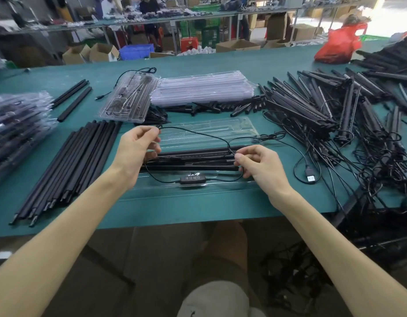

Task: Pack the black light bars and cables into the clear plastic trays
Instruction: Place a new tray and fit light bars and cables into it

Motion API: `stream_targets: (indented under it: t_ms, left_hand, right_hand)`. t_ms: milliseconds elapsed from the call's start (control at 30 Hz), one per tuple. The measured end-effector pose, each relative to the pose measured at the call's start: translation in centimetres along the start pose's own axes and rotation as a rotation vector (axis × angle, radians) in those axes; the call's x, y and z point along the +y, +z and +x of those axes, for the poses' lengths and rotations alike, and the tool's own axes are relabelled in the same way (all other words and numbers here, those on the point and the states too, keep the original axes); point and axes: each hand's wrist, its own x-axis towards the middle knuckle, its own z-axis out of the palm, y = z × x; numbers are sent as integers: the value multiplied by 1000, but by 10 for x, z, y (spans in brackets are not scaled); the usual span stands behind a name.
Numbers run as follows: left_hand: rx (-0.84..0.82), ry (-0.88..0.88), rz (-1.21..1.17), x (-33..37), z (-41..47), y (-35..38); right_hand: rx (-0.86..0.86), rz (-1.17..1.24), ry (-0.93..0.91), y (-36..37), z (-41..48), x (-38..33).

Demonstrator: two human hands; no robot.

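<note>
Landmark: the open clear plastic tray (220,131) lying on the green surface (186,209), straight ahead of the person.

Left hand (133,152) sits over the tray's left end, fingers (152,136) pinched together on a thin black cable (198,132). Right hand (259,165) sits over the tray's right end, fingers (240,157) pinched on the same cable. The cable arcs between the hands above the tray.

Inside the tray, near half: several long black light bars (188,160) lie side by side, lengthwise. Just nearer than the bars, a black inline controller with four small buttons (193,178) rests on the tray's near flange. Button markings too small to read.

Right of the tray: the cable runs out to a black USB plug (310,176) lying flat on the surface, then a dense tangled heap of black bars and cables (335,106) that runs to the surface's right edge and spills over it.

Left of the tray: a tidy row of long black bars (67,165), their ends near the front edge. Beyond that, a stack of filled clear trays (17,124).

Behind the tray: a stack of empty clear trays (202,88), one packed tray (129,97) tilted beside it, and short black pieces (220,107) between.

Open room: a bare green strip between the tray and the front edge.

No legible brands or writing.
</note>
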Motion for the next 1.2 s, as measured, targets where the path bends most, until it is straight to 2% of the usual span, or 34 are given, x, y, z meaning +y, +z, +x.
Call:
stream_targets:
  t_ms: [467, 667, 1000, 1100, 1200]
  left_hand:
    - [112, -45, -25, -4, -1, -4]
    - [5, -16, -12, -7, -3, -3]
    - [-279, 64, 87, -3, -12, 18]
    - [-364, 109, 234, 2, -15, 23]
    - [-446, 186, 510, 6, -14, 20]
  right_hand:
    - [-14, -4, -8, -1, -2, 2]
    - [-77, 21, -38, -4, -4, -1]
    - [-180, -78, -94, -2, -8, -5]
    - [-171, -89, -96, -1, -7, -5]
    - [-153, -100, -98, -1, -7, -4]
